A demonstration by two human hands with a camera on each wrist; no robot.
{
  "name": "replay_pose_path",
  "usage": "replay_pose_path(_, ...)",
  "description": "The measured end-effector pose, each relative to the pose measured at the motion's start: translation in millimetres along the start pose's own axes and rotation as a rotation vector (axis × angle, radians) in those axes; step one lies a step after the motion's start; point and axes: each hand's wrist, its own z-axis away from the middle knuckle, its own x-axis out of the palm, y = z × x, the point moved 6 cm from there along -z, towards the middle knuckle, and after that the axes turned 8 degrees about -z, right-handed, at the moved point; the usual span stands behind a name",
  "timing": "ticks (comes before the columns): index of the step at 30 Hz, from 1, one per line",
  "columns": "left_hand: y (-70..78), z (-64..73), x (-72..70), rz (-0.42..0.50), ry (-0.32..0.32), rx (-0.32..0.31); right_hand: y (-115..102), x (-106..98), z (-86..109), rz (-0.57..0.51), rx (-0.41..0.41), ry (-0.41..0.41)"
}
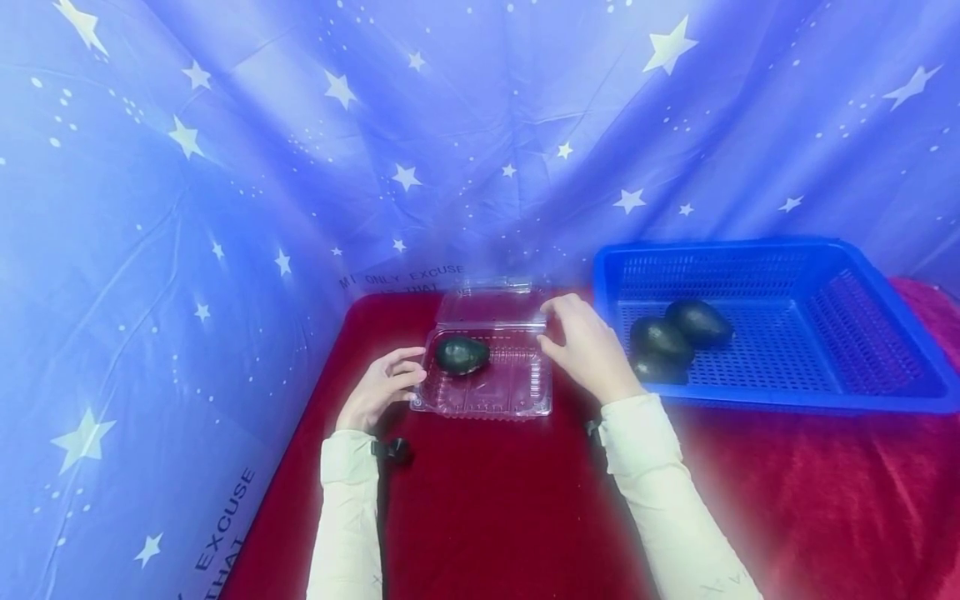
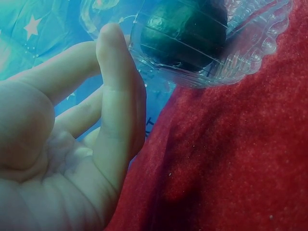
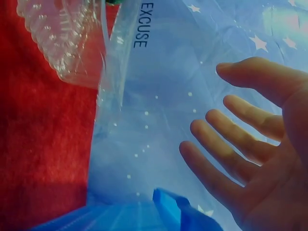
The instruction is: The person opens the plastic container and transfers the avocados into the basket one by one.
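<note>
A hinged clear plastic box (image 1: 517, 387) stands on the red cloth with its lid (image 1: 491, 308) raised at the back. One dark green avocado (image 1: 462, 356) lies in the left part of its base. My left hand (image 1: 386, 385) is at the box's left side; in the left wrist view, thumb and fingertip meet at the rim, pinching it beside the avocado (image 2: 185, 33). At the right end of the lid is my right hand (image 1: 588, 346). Its fingers are spread and relaxed, holding nothing, and the right wrist view shows them apart from the plastic.
To the right, a blue slatted basket (image 1: 795, 396) holds several avocados (image 1: 697, 325) toward its left end. A blue curtain (image 1: 480, 125) printed with stars hangs behind and on the left. Red cloth (image 1: 487, 508) covers the table in front of the box.
</note>
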Motion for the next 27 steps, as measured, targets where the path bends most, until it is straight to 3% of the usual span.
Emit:
replay_pose_path(14,0.5,0.8,-1.9,0.003,-0.003,-0.009,-15,34,-6.5,0.013,-0.051,-0.085)
replay_pose_path(27,-2.5,-1.9,-0.4,-0.008,0.010,-0.015,-29,67,-8.5,0.044,-0.155,-0.127)
